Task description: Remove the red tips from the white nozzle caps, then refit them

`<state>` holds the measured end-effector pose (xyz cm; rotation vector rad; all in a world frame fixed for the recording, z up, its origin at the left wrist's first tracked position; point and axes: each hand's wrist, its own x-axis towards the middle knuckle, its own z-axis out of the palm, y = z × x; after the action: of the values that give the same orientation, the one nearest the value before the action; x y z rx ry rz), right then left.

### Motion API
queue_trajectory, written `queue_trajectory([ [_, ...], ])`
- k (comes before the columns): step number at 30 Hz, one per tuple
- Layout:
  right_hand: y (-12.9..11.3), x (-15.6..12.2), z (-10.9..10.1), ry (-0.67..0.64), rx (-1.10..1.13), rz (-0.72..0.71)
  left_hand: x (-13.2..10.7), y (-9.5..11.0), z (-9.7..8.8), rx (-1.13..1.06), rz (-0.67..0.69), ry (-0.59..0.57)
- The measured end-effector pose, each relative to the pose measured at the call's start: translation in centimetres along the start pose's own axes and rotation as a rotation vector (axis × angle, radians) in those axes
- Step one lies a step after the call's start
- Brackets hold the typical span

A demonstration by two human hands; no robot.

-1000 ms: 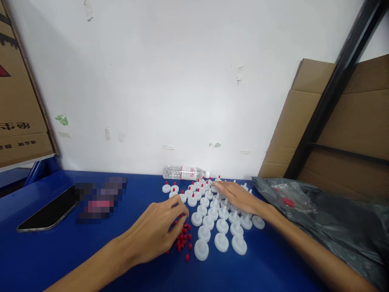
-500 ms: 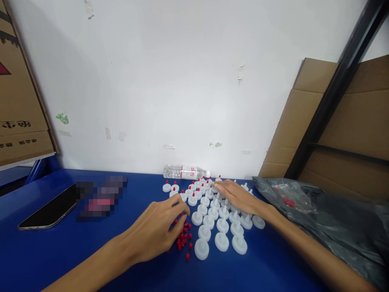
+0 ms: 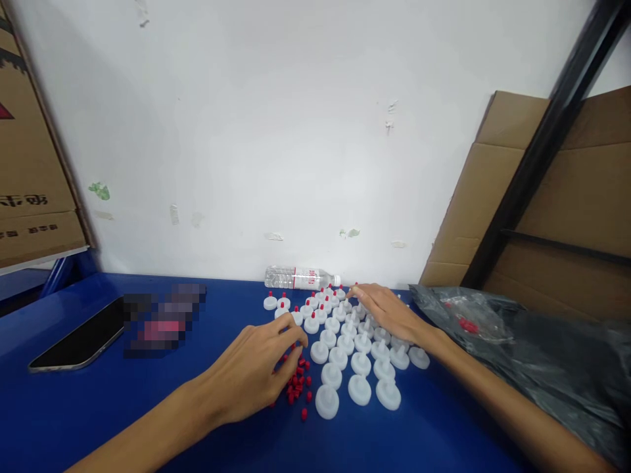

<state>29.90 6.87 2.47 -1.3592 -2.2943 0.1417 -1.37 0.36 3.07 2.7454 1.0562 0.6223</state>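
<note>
My left hand (image 3: 266, 364) hovers low over a loose pile of small red caps (image 3: 297, 383). Its thumb and index finger bend together at the tips; whatever is between them is hidden. Across the table, my right hand (image 3: 387, 310) reaches over the back rows of white nozzle lids (image 3: 361, 363). Its fingertips come together by a nozzle, and I cannot make out what they hold. Several lids at the back left, such as one white lid (image 3: 311, 324), carry a red cap on the nozzle. The nearer lids have bare nozzles.
A clear plastic bottle (image 3: 300, 278) lies against the wall behind the lids. On the left rests a phone (image 3: 79, 335) beside a blurred-out item (image 3: 165, 322). Dark plastic bags (image 3: 542, 355) cover the right side, with a clear bag of red pieces (image 3: 470, 323) on top.
My right hand has shifted slightly and its fingertips have lifted a little at the back lids. The left hand stays almost still over the red caps.
</note>
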Motion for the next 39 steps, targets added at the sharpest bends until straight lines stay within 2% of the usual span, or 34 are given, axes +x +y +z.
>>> queue_trajectory([
  [3,1.1,0.7,-0.2,0.055,-0.038,0.06,0.0,-0.2,0.1,0.024,-0.007,-0.004],
  [8,2.9,2.2,0.3,0.012,-0.053,0.105,-0.2,-0.4,0.2,0.04,-0.014,-0.009],
  [13,3.0,3.0,-0.3,0.035,-0.052,0.088,-0.3,-0.3,0.2,0.052,-0.027,-0.005],
  [16,1.3,3.2,-2.1,0.098,-0.051,0.04,-0.1,-0.2,-0.1,0.051,-0.048,0.065],
  [18,-1.2,3.2,-3.4,0.102,-0.035,-0.036,0.0,-0.2,-0.4,0.031,-0.062,0.15],
  [20,-4.6,2.8,-4.2,0.035,-0.012,-0.152,0.1,-0.3,-0.6,0.003,-0.077,0.239],
  [21,-6.5,2.4,-4.4,-0.033,0.004,-0.247,0.1,-0.4,-0.6,-0.004,-0.087,0.273],
  [23,-10.0,1.5,-4.2,-0.115,0.034,-0.316,0.0,-0.7,-0.5,0.014,-0.095,0.318],
  [26,-13.5,0.5,-3.2,-0.157,-0.018,-0.439,-0.1,-1.1,-0.2,0.146,-0.029,0.347],
  [29,-14.4,0.2,-2.5,-0.138,-0.096,-0.53,-0.1,-1.2,-0.2,0.258,0.074,0.3],
  [31,-14.1,0.1,-2.6,-0.127,-0.114,-0.546,-0.2,-0.9,-0.4,0.239,0.108,0.247],
  [39,-13.5,-1.0,-2.3,-0.146,-0.142,-0.555,-0.7,1.0,-0.1,0.06,0.1,0.169],
])
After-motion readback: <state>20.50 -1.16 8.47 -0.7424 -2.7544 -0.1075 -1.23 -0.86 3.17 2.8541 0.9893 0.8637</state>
